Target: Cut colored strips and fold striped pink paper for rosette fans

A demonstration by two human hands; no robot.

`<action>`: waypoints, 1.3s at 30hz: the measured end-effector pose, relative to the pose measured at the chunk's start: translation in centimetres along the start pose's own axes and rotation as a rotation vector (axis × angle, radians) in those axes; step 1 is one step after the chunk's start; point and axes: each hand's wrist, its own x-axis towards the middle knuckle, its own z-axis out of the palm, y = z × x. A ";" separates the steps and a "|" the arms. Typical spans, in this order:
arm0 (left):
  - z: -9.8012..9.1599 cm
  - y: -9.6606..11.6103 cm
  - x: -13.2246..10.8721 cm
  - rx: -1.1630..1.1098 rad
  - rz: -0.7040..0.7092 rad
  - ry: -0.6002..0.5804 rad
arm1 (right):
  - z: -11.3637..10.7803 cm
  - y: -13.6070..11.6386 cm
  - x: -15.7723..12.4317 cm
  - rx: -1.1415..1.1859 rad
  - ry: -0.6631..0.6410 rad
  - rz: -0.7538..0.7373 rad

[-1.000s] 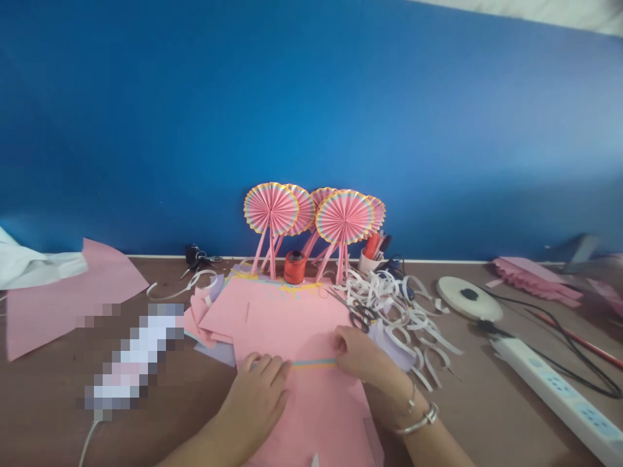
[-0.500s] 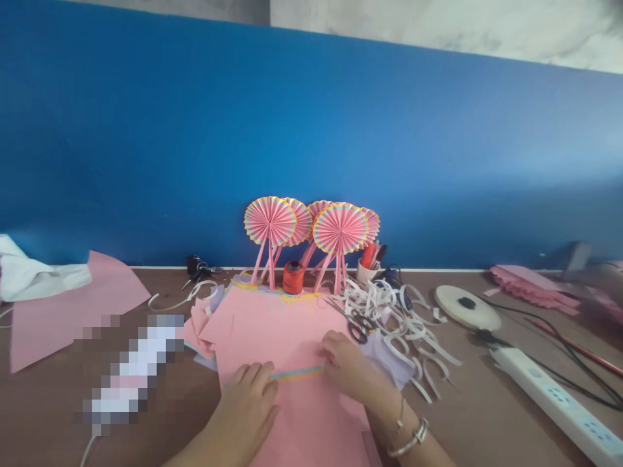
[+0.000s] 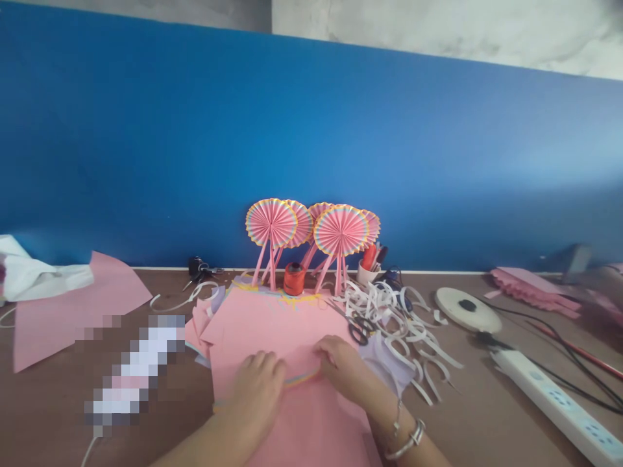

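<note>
A sheet of pink paper point(image 3: 311, 415) with a thin blue-and-yellow edge strip point(image 3: 302, 378) lies in front of me, over more pink paper point(image 3: 287, 331). My left hand point(image 3: 257, 389) rests flat across the strip with its fingers stretched out. At the strip's right end, the curled fingers of my right hand point(image 3: 338, 363) are closed on the paper edge; the fingertips are partly hidden. Scissors with black handles point(image 3: 360, 329) lie just beyond my right hand.
Several pleated pink paper fans point(image 3: 342, 230) stand against the blue partition point(image 3: 311, 130). Before them sits a red-orange spool point(image 3: 294, 280). White paper strips point(image 3: 389, 311) are heaped to the right, near a round cream-coloured device point(image 3: 467, 310) and a power strip point(image 3: 555, 402). Keys point(image 3: 199, 269) lie at the back left.
My left hand has slid a little right along the strip, covering more of it. The strip between my hands now curves slightly. My right hand stays nearly in place.
</note>
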 end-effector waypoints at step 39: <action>6.7 1.3 3.4 -0.037 0.257 0.151 | 2.1 -5.3 14.8 -0.341 0.074 0.040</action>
